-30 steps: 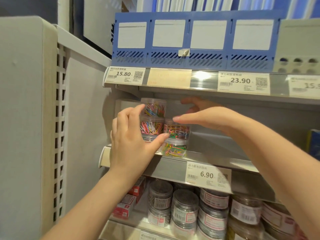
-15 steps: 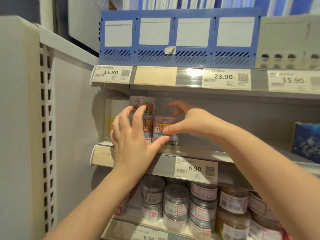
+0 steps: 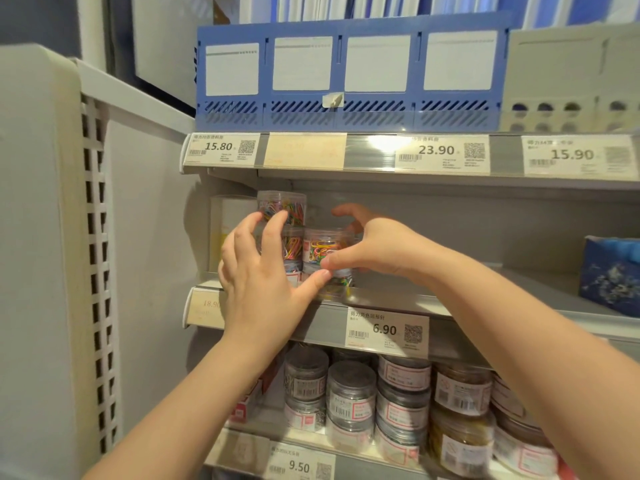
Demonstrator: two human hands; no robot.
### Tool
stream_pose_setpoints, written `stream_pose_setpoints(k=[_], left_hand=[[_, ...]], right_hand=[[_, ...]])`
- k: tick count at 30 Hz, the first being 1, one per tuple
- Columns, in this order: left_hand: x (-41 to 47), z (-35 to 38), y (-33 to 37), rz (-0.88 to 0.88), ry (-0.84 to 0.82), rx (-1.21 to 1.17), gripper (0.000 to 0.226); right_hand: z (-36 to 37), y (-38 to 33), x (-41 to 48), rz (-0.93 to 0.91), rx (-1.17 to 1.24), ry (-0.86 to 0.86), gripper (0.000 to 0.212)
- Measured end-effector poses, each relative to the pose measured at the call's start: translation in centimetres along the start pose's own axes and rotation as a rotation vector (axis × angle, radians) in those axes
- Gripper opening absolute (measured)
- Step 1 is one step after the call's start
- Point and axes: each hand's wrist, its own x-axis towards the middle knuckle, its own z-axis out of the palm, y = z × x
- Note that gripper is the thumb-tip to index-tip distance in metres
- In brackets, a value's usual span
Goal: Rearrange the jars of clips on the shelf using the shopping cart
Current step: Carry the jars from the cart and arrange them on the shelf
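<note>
Head view: jars of coloured clips (image 3: 282,211) in two stacks on the middle shelf (image 3: 388,297), above and left of the 6.90 price tag (image 3: 387,332), right hand (image 3: 374,247) curled round the top jar (image 3: 322,245) of the stack nearer the tag, left hand (image 3: 258,282) against the farther stack, thumb touching the nearer stack's bottom jar (image 3: 334,289), its grip cannot be determined, grey-lidded jars (image 3: 349,393) below the tag.

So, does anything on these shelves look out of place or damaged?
Nothing is spilled; the jars stand stacked. Two price tags look odd: the top tag, beside 15.80, and the left tag, reading 18.90, are yellowed and faded. A scrap of tape peels off the blue rack.
</note>
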Motion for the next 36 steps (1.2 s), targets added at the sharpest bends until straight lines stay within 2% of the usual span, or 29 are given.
stream_pose_setpoints(k=[5, 23, 29, 36], left_hand=[[-0.1, -0.4, 0.4, 0.006, -0.017, -0.008, 0.087], [-0.2, -0.5, 0.8, -0.012, -0.027, -0.004, 0.088], [-0.1, -0.3, 0.7, 0.002, -0.023, -0.012, 0.089], [0.1, 0.0, 1.3, 0.049, 0.02, -0.097, 0.075]], right_hand=[[0.0, 0.0, -0.4, 0.015, -0.082, -0.007, 0.08], [0.1, 0.5, -0.7, 0.04, -0.066, 0.02, 0.073], [0.1, 0.5, -0.9, 0.044, -0.063, 0.018, 0.081], [-0.8, 1.2, -1.2, 0.079, -0.002, -0.042, 0.081]])
